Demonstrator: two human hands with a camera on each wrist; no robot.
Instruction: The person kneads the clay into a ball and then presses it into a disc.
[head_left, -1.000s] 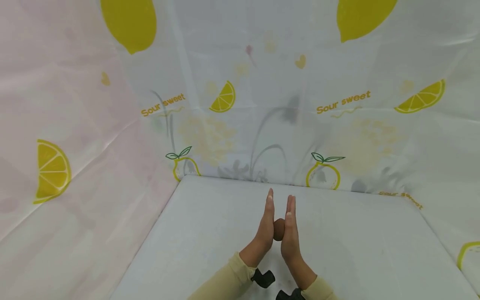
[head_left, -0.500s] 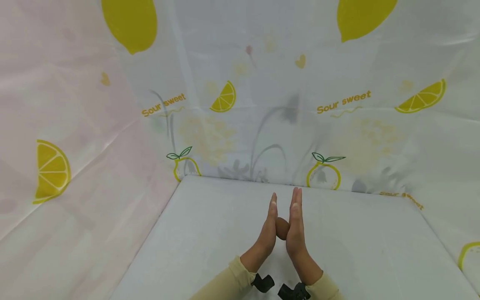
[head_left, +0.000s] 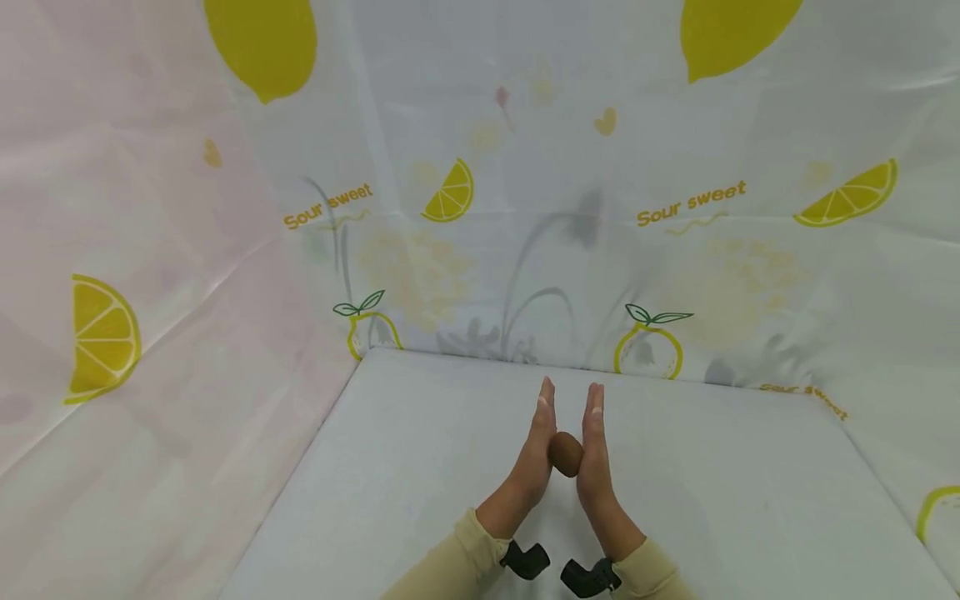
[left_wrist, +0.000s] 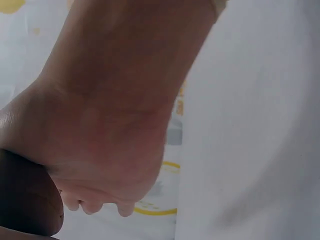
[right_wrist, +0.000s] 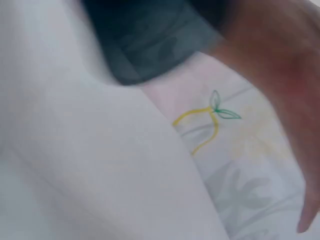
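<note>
A small brown egg-shaped lump (head_left: 566, 454) sits between the two palms in the head view; its material cannot be told. My left hand (head_left: 537, 442) presses it from the left with fingers straight and pointing away. From the other side, my right hand (head_left: 595, 454) touches it with its palm, fingers also straight. The fingertips of both hands stand apart. In the left wrist view, the dark end of the lump (left_wrist: 31, 197) lies against the left palm (left_wrist: 105, 150). Only part of the right hand (right_wrist: 295, 110) shows in the blurred right wrist view, without the lump.
Below the hands spreads a white tabletop (head_left: 420, 433). A lemon-printed sheet (head_left: 480, 275) rises along its back and sides. Black camera mounts sit on both wrists, the left mount (head_left: 527, 561) close to the right mount (head_left: 588, 577).
Both palms slide back and forth against each other, first the left hand, then the right, then the left farther forward. The brown lump turns between them and shifts slightly right.
</note>
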